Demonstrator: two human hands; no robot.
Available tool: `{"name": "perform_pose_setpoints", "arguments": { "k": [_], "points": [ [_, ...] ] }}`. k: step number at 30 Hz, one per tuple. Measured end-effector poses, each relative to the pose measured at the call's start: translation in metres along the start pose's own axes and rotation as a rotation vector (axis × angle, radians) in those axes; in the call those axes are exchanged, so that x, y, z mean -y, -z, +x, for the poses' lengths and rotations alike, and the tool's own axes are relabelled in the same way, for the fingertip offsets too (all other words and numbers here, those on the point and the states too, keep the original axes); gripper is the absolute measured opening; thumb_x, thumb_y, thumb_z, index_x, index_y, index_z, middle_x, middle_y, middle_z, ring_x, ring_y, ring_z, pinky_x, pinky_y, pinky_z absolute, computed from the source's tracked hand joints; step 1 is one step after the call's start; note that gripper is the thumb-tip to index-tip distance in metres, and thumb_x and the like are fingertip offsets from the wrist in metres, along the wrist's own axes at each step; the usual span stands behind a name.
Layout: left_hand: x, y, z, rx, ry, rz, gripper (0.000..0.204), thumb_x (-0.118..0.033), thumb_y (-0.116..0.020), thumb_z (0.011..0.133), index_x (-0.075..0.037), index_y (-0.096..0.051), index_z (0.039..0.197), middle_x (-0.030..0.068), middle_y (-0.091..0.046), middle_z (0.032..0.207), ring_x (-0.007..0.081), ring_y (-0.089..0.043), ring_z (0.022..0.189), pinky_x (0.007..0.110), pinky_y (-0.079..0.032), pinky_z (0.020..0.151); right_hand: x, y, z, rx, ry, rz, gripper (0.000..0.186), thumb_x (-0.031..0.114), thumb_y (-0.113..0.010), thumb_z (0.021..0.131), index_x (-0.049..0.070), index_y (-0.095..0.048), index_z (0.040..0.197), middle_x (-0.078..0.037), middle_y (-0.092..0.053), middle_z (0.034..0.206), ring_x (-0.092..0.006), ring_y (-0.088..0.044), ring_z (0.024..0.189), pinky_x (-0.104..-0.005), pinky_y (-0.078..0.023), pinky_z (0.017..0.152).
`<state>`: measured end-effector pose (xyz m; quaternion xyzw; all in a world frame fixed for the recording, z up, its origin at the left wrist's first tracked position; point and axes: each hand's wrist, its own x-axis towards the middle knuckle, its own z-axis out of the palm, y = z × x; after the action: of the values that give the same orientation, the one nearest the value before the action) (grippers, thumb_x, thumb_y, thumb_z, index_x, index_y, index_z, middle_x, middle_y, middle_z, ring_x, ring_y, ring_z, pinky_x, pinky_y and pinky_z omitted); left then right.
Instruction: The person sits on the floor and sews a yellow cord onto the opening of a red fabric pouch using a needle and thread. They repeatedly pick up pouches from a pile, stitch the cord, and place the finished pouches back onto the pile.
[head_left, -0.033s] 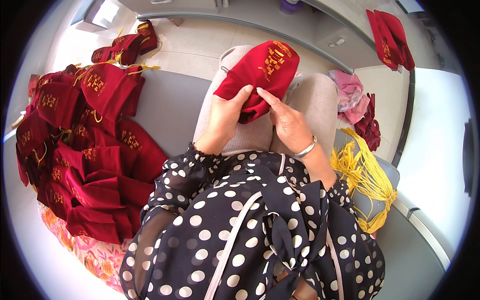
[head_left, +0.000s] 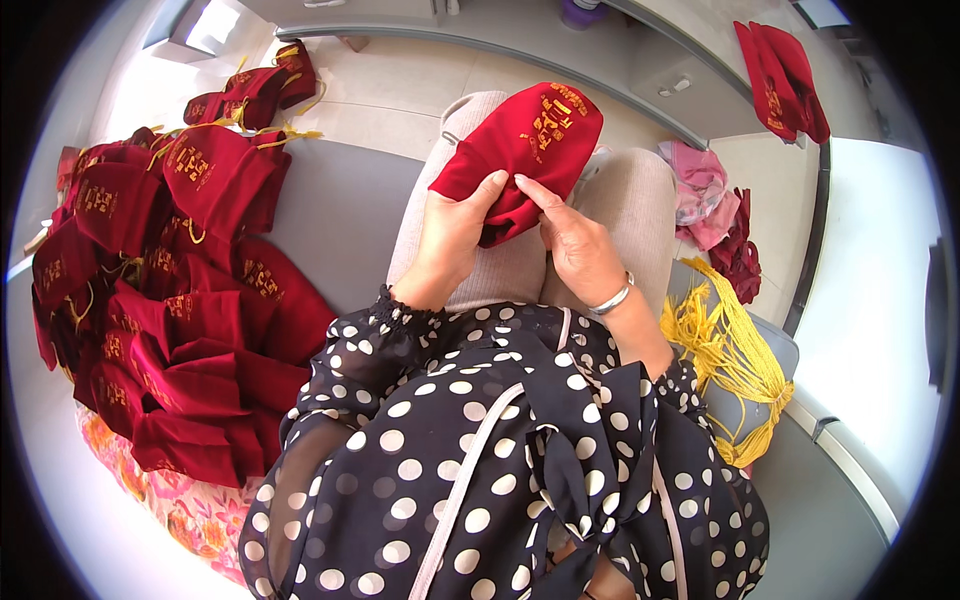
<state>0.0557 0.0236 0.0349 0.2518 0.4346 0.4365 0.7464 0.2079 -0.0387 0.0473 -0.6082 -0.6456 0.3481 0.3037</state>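
A dark red cloth pouch (head_left: 550, 140) with gold lettering lies over my knees, its rounded end pointing away from me. My left hand (head_left: 445, 240) grips its near left edge, thumb on top and the other fingers hidden underneath. At the bunched near edge, my right hand (head_left: 582, 255) pinches the cloth, with the index finger stretched along it and the tip close to the left thumb. Folds hide whatever may lie between these fingertips. To my right a bundle of yellow cords (head_left: 750, 370) rests on the grey seat.
A big heap of similar red pouches (head_left: 200, 340) covers the seat at my left, above a floral cloth (head_left: 195, 510). More pouches (head_left: 255, 95) lie beyond it, some with yellow cords. Further red pouches (head_left: 785, 85) sit at far right. Pink cloth (head_left: 695, 190) lies beyond my right knee.
The pouch and my hands have shifted very slightly to the right. Both hands keep the same hold, and the things around them have not moved.
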Motion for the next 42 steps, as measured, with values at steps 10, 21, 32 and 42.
{"name": "perform_pose_setpoints", "arguments": {
  "k": [10, 21, 32, 42],
  "points": [
    [-0.015, -0.003, 0.005, 0.028, -0.059, 0.093, 0.029, -0.007, -0.062, 0.086, 0.0, -0.059, 0.115, 0.0069, -0.065, 0.103, 0.0144, -0.062, 0.091, 0.027, -0.05, 0.079, 0.006, -0.009, 0.0, -0.09, 0.024, 0.102, 0.055, -0.002, -0.047, 0.086, 0.017, -0.041, 0.137, -0.013, -0.064, 0.105, -0.0272, -0.066, 0.079, -0.0346, -0.053, 0.067],
    [-0.009, 0.019, 0.015, -0.017, -0.005, 0.07, 0.028, -0.012, -0.059, 0.091, 0.005, -0.054, 0.114, 0.0124, -0.06, 0.109, 0.0215, -0.061, 0.097, 0.033, -0.052, 0.084, -0.003, -0.025, -0.004, -0.16, 0.05, -0.217, 0.056, 0.011, -0.049, 0.082, 0.022, -0.044, 0.136, -0.009, -0.067, 0.08, -0.0263, -0.064, 0.059, -0.0366, -0.051, 0.049],
    [-0.004, 0.034, 0.03, -0.031, 0.07, -0.032, 0.038, -0.013, -0.057, 0.092, 0.007, -0.048, 0.123, 0.0171, -0.056, 0.122, 0.026, -0.058, 0.109, 0.039, -0.051, 0.092, -0.054, 0.074, -0.096, -0.431, -0.085, -0.562, 0.023, 0.023, -0.065, 0.08, 0.009, -0.063, 0.098, -0.005, -0.059, 0.086, -0.0262, -0.057, 0.084, -0.0362, -0.048, 0.076],
    [-0.002, 0.037, 0.033, -0.03, 0.092, -0.031, 0.037, -0.013, -0.057, 0.092, 0.008, -0.05, 0.122, 0.017, -0.056, 0.122, 0.0255, -0.058, 0.109, 0.039, -0.052, 0.092, -0.115, 0.123, -0.216, 0.302, -1.092, -0.953, 0.034, 0.04, -0.067, 0.075, 0.013, -0.068, 0.095, -0.011, -0.066, 0.096, -0.0254, -0.061, 0.095, -0.0432, -0.035, 0.088]
  ]
}}
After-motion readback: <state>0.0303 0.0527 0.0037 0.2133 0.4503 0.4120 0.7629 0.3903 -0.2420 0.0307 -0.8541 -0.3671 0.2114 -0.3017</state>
